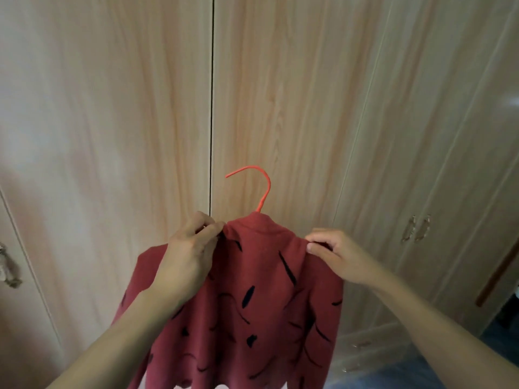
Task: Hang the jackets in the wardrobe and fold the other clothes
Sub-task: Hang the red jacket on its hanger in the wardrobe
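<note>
A dark red jacket (252,299) with black brush-stroke marks hangs on an orange hanger (262,186), whose hook sticks up above the collar. My left hand (191,254) pinches the jacket's left shoulder beside the collar. My right hand (334,256) pinches the right shoulder. I hold the jacket up in front of the closed wooden wardrobe doors (140,122). The hanger's arms are hidden inside the jacket.
The wardrobe fills the view, with a dark seam (212,108) between two closed doors just behind the hook. Metal handles (415,228) sit on the right doors, another handle (7,265) at the far left. Blue fabric (393,374) lies low at the right.
</note>
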The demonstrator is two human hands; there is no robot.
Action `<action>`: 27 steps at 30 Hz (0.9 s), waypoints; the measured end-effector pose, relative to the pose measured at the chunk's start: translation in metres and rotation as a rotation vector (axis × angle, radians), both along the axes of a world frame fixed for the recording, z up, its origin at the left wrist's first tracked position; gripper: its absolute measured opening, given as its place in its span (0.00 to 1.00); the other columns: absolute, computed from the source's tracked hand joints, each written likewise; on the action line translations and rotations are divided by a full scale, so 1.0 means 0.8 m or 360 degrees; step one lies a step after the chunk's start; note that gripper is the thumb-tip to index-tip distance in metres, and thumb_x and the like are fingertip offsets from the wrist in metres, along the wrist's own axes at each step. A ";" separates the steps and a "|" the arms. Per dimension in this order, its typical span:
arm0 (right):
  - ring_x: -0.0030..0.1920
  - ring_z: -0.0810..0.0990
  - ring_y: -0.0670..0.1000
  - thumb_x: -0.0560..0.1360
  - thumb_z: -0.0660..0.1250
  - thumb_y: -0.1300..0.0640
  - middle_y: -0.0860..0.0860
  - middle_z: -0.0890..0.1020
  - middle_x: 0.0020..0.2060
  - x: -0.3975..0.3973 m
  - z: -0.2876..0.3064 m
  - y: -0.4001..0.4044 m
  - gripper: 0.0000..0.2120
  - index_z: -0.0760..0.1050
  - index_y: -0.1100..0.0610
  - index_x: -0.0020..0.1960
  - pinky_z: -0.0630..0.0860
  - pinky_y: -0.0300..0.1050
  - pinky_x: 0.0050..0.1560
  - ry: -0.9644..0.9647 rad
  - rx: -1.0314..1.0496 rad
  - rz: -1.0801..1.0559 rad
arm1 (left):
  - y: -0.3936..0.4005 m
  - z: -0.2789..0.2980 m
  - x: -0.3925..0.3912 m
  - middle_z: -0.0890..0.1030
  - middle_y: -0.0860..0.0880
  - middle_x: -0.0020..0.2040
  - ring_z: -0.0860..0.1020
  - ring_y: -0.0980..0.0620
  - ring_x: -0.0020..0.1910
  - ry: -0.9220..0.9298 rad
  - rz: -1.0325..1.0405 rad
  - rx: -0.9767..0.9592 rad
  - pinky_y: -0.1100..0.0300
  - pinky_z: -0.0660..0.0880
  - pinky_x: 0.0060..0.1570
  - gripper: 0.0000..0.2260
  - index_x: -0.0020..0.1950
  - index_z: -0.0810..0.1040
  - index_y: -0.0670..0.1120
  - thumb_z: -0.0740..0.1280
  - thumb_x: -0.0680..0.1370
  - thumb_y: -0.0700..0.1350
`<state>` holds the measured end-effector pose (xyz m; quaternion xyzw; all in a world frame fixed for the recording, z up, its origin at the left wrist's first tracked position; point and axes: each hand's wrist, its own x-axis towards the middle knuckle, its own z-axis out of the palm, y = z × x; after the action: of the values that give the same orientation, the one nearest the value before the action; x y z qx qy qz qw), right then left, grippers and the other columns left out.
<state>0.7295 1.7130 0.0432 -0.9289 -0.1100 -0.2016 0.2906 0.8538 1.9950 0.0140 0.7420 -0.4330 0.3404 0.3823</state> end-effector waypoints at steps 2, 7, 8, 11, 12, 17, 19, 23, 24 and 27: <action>0.40 0.77 0.42 0.81 0.62 0.58 0.44 0.78 0.37 0.019 -0.003 0.014 0.10 0.79 0.58 0.44 0.70 0.38 0.43 0.0021 0.0026 0.0032 | 0.009 -0.002 0.006 0.76 0.49 0.47 0.75 0.53 0.39 0.0018 -0.0001 0.0003 0.62 0.72 0.39 0.11 0.55 0.82 0.38 0.62 0.78 0.34; 0.38 0.76 0.49 0.80 0.61 0.55 0.50 0.76 0.35 0.058 -0.018 0.045 0.11 0.74 0.59 0.41 0.72 0.46 0.42 -0.0177 -0.0032 0.0019 | 0.018 -0.006 0.022 0.75 0.50 0.46 0.74 0.55 0.40 0.0093 0.0068 -0.0011 0.63 0.72 0.40 0.10 0.54 0.82 0.39 0.62 0.77 0.34; 0.37 0.75 0.48 0.79 0.63 0.55 0.48 0.75 0.34 0.063 -0.022 0.048 0.10 0.74 0.58 0.40 0.71 0.45 0.41 -0.0245 -0.0013 -0.0011 | 0.018 -0.006 0.024 0.75 0.50 0.46 0.74 0.56 0.40 0.0101 0.0076 0.0005 0.63 0.72 0.40 0.11 0.54 0.82 0.39 0.63 0.77 0.34; 0.34 0.71 0.42 0.76 0.67 0.58 0.44 0.72 0.30 0.078 -0.033 0.055 0.09 0.72 0.54 0.37 0.66 0.36 0.37 -0.0376 0.0053 -0.0175 | 0.014 -0.006 0.027 0.76 0.50 0.46 0.75 0.55 0.42 0.0144 0.0083 0.0091 0.63 0.72 0.43 0.11 0.55 0.82 0.41 0.63 0.77 0.36; 0.34 0.72 0.42 0.76 0.68 0.60 0.44 0.73 0.30 0.084 -0.036 0.056 0.10 0.73 0.54 0.37 0.66 0.34 0.36 -0.0383 0.0112 -0.0217 | 0.012 -0.005 0.029 0.76 0.50 0.46 0.75 0.55 0.42 0.0160 0.0092 0.0109 0.64 0.72 0.44 0.11 0.55 0.82 0.42 0.64 0.77 0.36; 0.40 0.77 0.46 0.75 0.70 0.66 0.50 0.81 0.37 0.109 -0.043 0.044 0.07 0.80 0.58 0.40 0.70 0.36 0.43 -0.0447 0.0373 -0.0321 | 0.015 0.005 0.048 0.78 0.49 0.47 0.77 0.55 0.46 0.0202 0.0101 0.0208 0.70 0.70 0.51 0.10 0.57 0.82 0.45 0.68 0.77 0.37; 0.41 0.79 0.46 0.75 0.70 0.66 0.50 0.82 0.39 0.111 -0.041 0.033 0.05 0.81 0.58 0.43 0.71 0.33 0.45 -0.0507 0.0427 -0.0354 | 0.025 0.011 0.051 0.79 0.50 0.47 0.77 0.54 0.47 0.0197 0.0137 0.0278 0.65 0.72 0.51 0.10 0.57 0.82 0.46 0.68 0.77 0.42; 0.43 0.80 0.45 0.75 0.70 0.65 0.51 0.83 0.39 0.113 -0.029 0.005 0.04 0.82 0.58 0.43 0.71 0.30 0.45 -0.0588 0.0524 -0.0398 | 0.057 0.023 0.065 0.81 0.53 0.44 0.78 0.56 0.44 0.0150 0.0276 0.0439 0.59 0.74 0.47 0.08 0.52 0.83 0.48 0.68 0.75 0.45; 0.42 0.80 0.42 0.75 0.71 0.65 0.50 0.83 0.39 0.114 -0.026 0.001 0.05 0.81 0.58 0.43 0.70 0.28 0.44 -0.0594 0.0526 -0.0402 | 0.062 0.025 0.068 0.80 0.54 0.44 0.76 0.60 0.43 0.0151 0.0272 0.0442 0.62 0.73 0.47 0.07 0.51 0.84 0.48 0.68 0.75 0.44; 0.42 0.79 0.34 0.74 0.71 0.65 0.50 0.83 0.39 0.119 -0.020 -0.004 0.08 0.80 0.53 0.42 0.69 0.25 0.44 -0.0619 0.0529 -0.0396 | 0.066 0.029 0.072 0.78 0.55 0.43 0.73 0.67 0.43 0.0177 0.0232 0.0447 0.74 0.67 0.45 0.08 0.52 0.85 0.49 0.67 0.77 0.43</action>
<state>0.8246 1.7101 0.0270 -0.8187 -0.0142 -0.4255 0.3853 0.9111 2.0478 0.0370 0.8352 -0.3995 0.2620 0.2724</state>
